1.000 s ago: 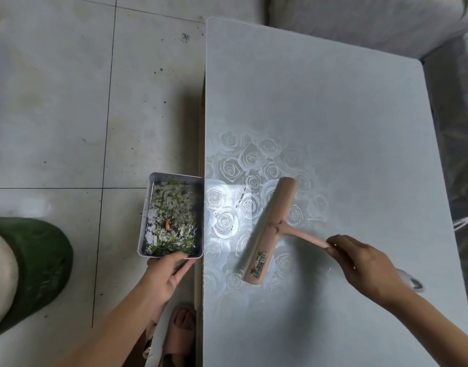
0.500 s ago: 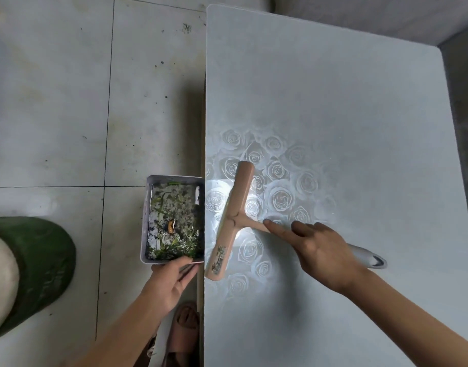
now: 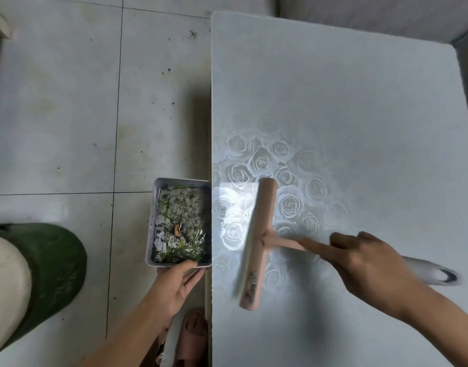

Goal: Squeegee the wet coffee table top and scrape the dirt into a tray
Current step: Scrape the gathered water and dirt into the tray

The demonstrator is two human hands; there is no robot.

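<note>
Two hands are busy: the left hand (image 3: 174, 284) holds the dirty tray (image 3: 151, 226) beside the table (image 3: 333, 102) edge, and the right hand (image 3: 368, 263) grips the pink squeegee (image 3: 258, 245) on top.

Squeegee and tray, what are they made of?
The squeegee looks like smooth pink plastic: one even colour, with handle and head moulded together. The tray may be thin metal or glossy plastic; its pale rounded rim shines, so I cannot tell which.

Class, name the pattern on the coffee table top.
White outlined roses on the grey coffee table top; head view.
</note>
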